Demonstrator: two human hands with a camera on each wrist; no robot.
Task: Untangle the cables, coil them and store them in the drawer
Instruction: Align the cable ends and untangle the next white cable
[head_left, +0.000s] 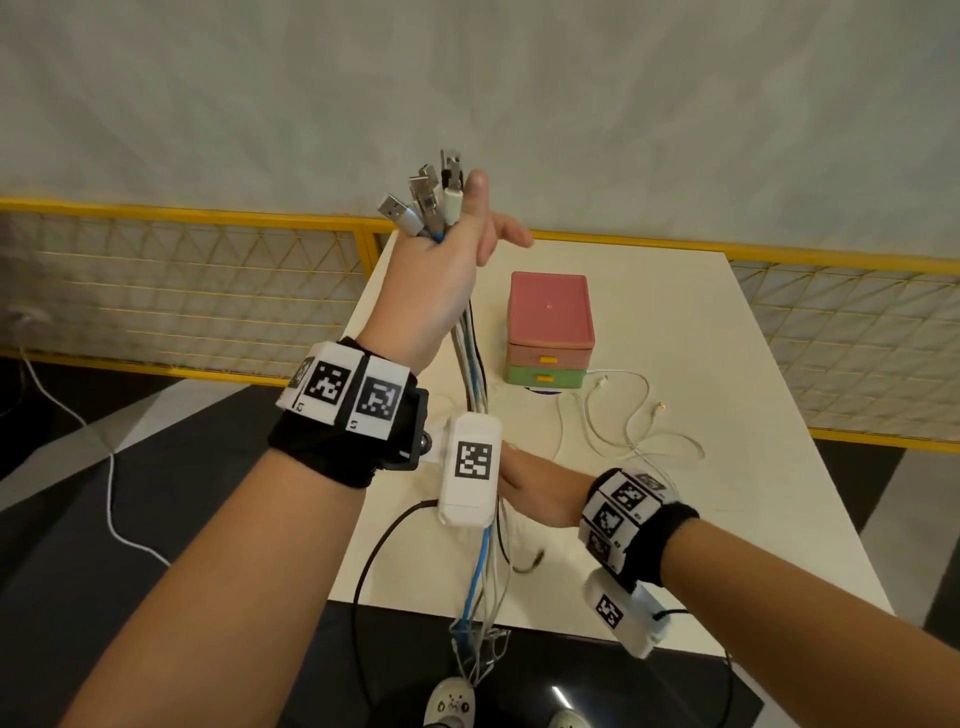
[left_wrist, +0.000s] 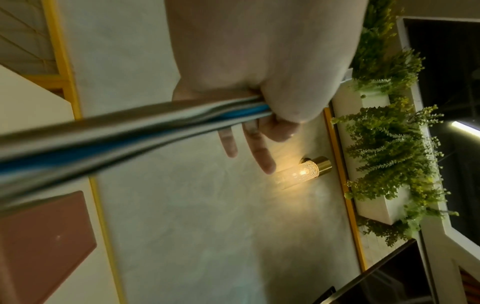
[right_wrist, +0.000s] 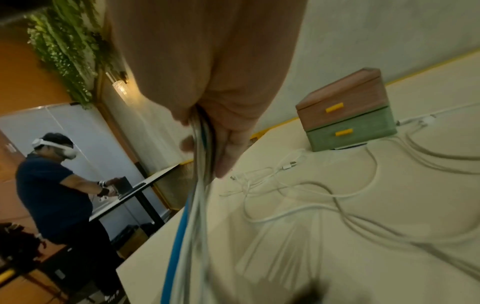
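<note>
Cables, a bundle of white, grey and blue cords (head_left: 470, 358) with metal USB plugs at the top, hang taut between both hands above the white table (head_left: 727, 332). The left hand (head_left: 441, 280) grips them just below the plugs, two fingers sticking out. The right hand (head_left: 540, 488) closes around them lower down. Loose white cables (head_left: 613, 421) lie beside the closed pink-and-green drawer box (head_left: 550, 332).

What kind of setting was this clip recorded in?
Probably an indoor data-collection space: a white table fenced by yellow mesh railing, a second person wearing a headset at another table, and decorative hanging greenery.
</note>
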